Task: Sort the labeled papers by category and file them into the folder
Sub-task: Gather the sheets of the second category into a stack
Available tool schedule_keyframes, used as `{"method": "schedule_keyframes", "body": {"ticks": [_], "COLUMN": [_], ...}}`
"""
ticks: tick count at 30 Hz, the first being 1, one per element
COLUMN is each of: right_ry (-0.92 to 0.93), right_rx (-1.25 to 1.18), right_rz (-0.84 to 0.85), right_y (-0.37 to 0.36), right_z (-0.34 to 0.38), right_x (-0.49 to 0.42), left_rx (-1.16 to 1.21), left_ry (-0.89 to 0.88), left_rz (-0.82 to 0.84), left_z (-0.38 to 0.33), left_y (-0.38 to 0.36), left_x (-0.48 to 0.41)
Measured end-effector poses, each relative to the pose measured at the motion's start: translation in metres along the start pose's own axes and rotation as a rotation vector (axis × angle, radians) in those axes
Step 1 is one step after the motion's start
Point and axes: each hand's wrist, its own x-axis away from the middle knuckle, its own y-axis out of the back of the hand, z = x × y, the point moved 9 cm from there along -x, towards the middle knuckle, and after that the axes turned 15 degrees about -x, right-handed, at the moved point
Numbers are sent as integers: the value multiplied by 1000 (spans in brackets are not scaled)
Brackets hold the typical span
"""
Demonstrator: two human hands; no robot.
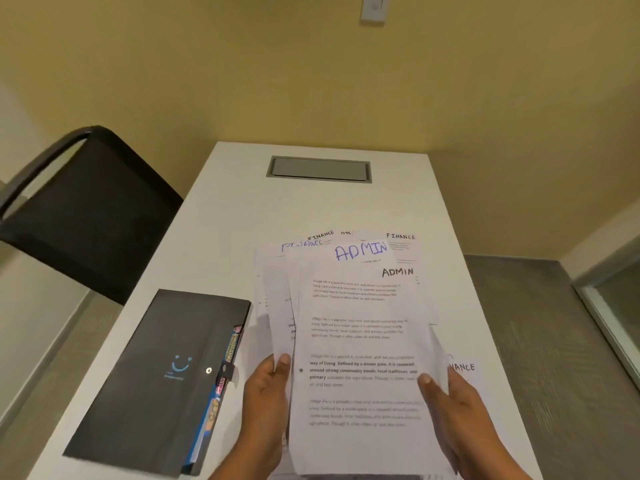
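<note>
Left hand (266, 393): at the near edge of the view; thumb pressed on the front of the left-hand sheets, the other fingers hidden behind them, so it pinches the papers (360, 341)
Right hand (453, 407): thumb laid on the right edge of the front sheet, fingers curled behind; it grips the same bundle
Papers: held fanned above the desk (221, 216) between both hands; the front sheet is marked ADMIN in black above 4 blocks of print; behind it 1 sheet reads ADMIN in blue; further back 3 headings read FINANCE
Loose sheet (465, 367): just beside the right hand, showing the letters NANCE; whether it is held or lies on the desk I cannot tell
Folder (152, 375): dark, with a blue smile logo, closed by a snap strap; flat on the desk left of the left hand; coloured tabs show along its right edge
Hatch (318, 169): grey, closed, set into the desk's far end
Chair (86, 209): black, at the desk's left side
Wall switch (373, 8): white, on the yellow wall beyond
</note>
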Motion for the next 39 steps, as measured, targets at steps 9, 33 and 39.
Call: {"method": "schedule_keyframes", "body": {"ticks": [9, 33, 39], "right_ry": [68, 44, 54], "right_rx": [22, 41, 23], "right_rz": [142, 132, 135], "right_y": [-5, 0, -3], "right_z": [19, 24, 29], "right_x": [24, 30, 28], "left_rx": [-4, 178, 241], "left_ry": [21, -124, -166], "left_rz": [43, 106, 67], "left_z": [-14, -49, -54], "left_y": [9, 11, 15], "left_x": [16, 17, 13]}}
